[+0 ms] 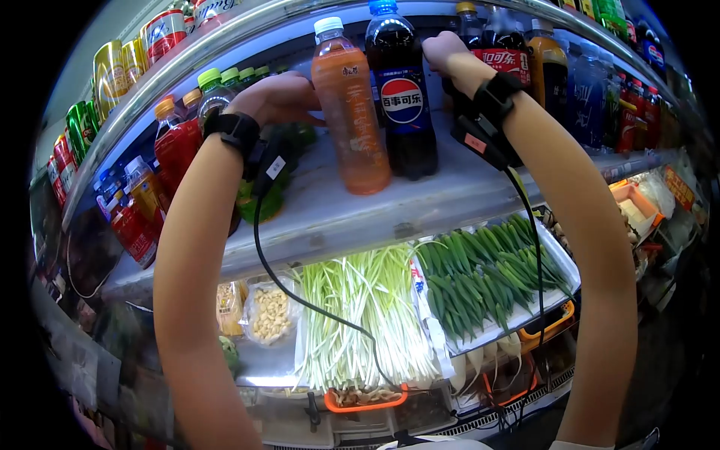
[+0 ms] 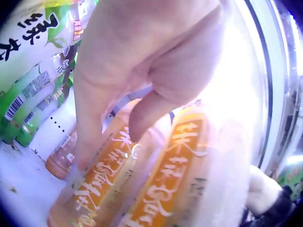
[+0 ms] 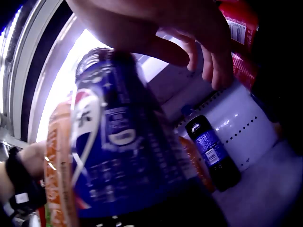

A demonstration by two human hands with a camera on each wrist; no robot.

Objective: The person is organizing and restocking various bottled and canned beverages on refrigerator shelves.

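Observation:
An orange-labelled tea bottle [image 1: 349, 112] with a white cap stands upright at the front of the shelf, close beside a Pepsi bottle [image 1: 405, 97] with a blue cap. My left hand [image 1: 281, 97] reaches in at the tea bottle's left, its fingertips partly hidden behind it. Seen from the left wrist, thumb and fingers [image 2: 87, 142] lie on either side of a second tea bottle [image 2: 102, 179] farther back. To the right of the Pepsi, my right hand [image 1: 450, 56] hangs with loosely bent fingers [image 3: 220, 71] around nothing. Another dark Pepsi bottle [image 3: 213, 153] stands deeper in the shelf.
Bottles with green caps [image 1: 214, 82] and red drinks [image 1: 176, 142] crowd the left. Cola bottles [image 1: 506, 56] stand at the right. A metal rail [image 1: 247, 34] crosses above. Underneath lie pale green stalks [image 1: 367, 315], okra [image 1: 487, 274] and bagged peanuts [image 1: 271, 313]. Cables hang from both wrists.

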